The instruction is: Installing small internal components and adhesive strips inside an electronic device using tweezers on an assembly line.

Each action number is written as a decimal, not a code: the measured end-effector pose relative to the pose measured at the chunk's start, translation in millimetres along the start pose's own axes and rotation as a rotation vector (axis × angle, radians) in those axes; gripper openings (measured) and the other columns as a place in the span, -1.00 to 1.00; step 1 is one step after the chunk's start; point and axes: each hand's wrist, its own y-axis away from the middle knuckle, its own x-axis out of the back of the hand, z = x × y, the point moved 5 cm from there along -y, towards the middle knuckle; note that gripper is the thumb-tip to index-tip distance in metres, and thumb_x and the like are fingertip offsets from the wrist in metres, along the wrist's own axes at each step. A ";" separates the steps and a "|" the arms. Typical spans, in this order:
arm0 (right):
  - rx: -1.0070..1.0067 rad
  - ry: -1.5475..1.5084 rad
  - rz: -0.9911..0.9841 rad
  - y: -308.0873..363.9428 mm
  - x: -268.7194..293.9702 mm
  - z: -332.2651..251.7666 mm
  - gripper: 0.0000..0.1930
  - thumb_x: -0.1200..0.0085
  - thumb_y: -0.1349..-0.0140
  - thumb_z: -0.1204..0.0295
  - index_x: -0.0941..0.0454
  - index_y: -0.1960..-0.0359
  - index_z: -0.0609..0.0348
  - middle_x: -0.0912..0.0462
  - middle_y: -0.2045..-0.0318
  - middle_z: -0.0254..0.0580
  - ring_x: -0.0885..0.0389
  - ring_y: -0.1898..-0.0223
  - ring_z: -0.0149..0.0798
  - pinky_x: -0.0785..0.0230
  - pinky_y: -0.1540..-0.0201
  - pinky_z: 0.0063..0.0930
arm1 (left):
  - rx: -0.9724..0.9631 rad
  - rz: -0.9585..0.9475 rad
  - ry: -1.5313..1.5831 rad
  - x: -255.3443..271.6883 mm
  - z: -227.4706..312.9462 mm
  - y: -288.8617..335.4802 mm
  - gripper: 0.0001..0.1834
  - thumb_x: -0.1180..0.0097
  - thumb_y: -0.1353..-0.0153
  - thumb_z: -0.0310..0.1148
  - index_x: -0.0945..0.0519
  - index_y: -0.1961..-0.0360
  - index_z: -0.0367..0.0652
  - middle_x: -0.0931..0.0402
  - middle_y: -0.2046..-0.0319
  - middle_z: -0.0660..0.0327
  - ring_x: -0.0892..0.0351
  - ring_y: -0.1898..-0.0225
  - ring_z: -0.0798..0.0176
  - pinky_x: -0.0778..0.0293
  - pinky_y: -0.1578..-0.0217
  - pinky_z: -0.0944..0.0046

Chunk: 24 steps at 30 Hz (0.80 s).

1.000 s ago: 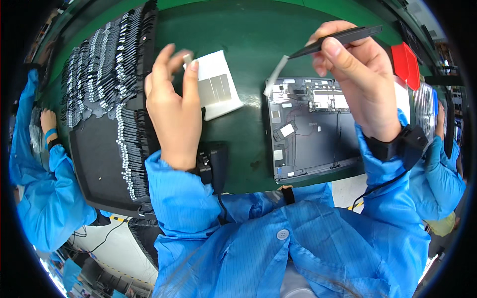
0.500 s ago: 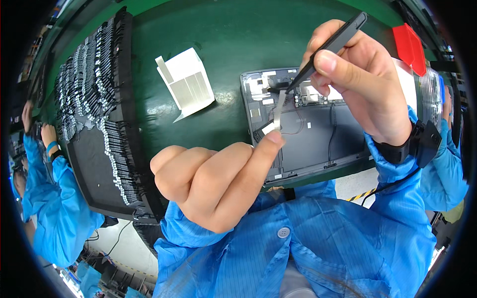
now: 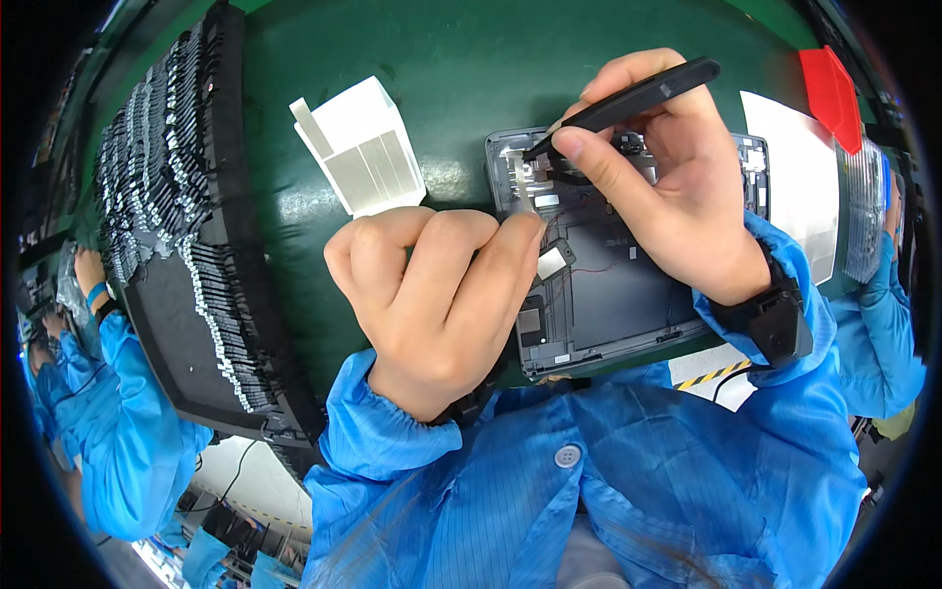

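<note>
An opened dark grey tablet housing (image 3: 628, 294) lies on the green table before me, its circuit parts and wires showing. My right hand (image 3: 687, 187) grips black tweezers (image 3: 648, 98), whose tips reach down to the upper left of the housing. Closed in a pinch, my left hand (image 3: 432, 304) holds the lower end of a thin silvery tape strip (image 3: 522, 185). The strip's upper end is at the tweezer tips, over the housing's upper-left components; whether it touches them I cannot tell. Left of the housing lies a white backing sheet (image 3: 365, 118) with several grey strips.
A black tray (image 3: 186, 344) at the left carries rows of small dark parts with silvery ends. On the right are a white sheet (image 3: 795, 167), a red bin (image 3: 832, 98) and stacked clear plastic trays (image 3: 862, 216). People in blue sleeves work at both sides.
Both hands have brought the strip and tweezers left and down to the housing's upper-left corner. The tweezers now lie flatter. The whole view has shifted slightly.
</note>
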 end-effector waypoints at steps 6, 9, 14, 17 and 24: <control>0.009 0.023 -0.012 1.9 -2.8 -0.2 -0.66 -0.19 -0.28 0.69 -0.38 -0.03 0.24 -0.65 0.21 -0.20 -0.56 0.16 -0.44 -0.39 0.03 -0.53 | 0.043 -0.019 0.033 -4.2 -2.3 0.9 -0.71 -0.51 0.26 -0.48 -0.74 0.40 -0.04 -0.53 0.45 0.38 -0.38 0.27 0.18 -0.30 0.23 0.21; -0.007 0.060 -0.019 2.4 -2.9 -3.8 -0.65 -0.19 -0.28 0.69 -0.37 -0.03 0.24 -0.65 0.21 -0.20 -0.55 0.17 -0.45 -0.39 0.02 -0.53 | 0.033 -0.031 0.035 -3.7 -2.1 1.1 -0.71 -0.50 0.26 -0.48 -0.73 0.41 -0.04 -0.53 0.45 0.38 -0.39 0.26 0.18 -0.31 0.23 0.21; 0.012 0.103 -0.023 2.8 -2.7 -2.0 -0.65 -0.20 -0.27 0.68 -0.37 -0.03 0.25 -0.65 0.21 -0.21 -0.54 0.19 -0.46 -0.37 0.04 -0.55 | 0.032 -0.047 0.052 -6.7 -4.9 2.1 -0.72 -0.49 0.25 -0.48 -0.72 0.41 -0.06 -0.51 0.46 0.35 -0.40 0.28 0.16 -0.33 0.26 0.19; 0.025 0.092 -0.024 3.0 -2.2 -1.1 -0.66 -0.20 -0.27 0.68 -0.38 -0.02 0.25 -0.65 0.21 -0.23 -0.53 0.19 -0.47 -0.36 0.06 -0.55 | 0.026 -0.023 0.058 -9.5 -7.2 2.9 -0.72 -0.48 0.24 -0.49 -0.72 0.41 -0.07 -0.50 0.46 0.34 -0.40 0.29 0.16 -0.33 0.27 0.18; 0.304 0.359 -0.127 -2.5 -11.8 -16.4 -0.66 -0.19 -0.24 0.71 -0.41 -0.01 0.28 -0.63 0.24 -0.11 -0.58 0.22 -0.31 -0.41 0.14 -0.49 | 0.006 -0.026 0.044 -11.9 -7.5 1.0 -0.70 -0.47 0.27 -0.50 -0.71 0.41 -0.07 -0.50 0.46 0.33 -0.41 0.29 0.16 -0.33 0.25 0.19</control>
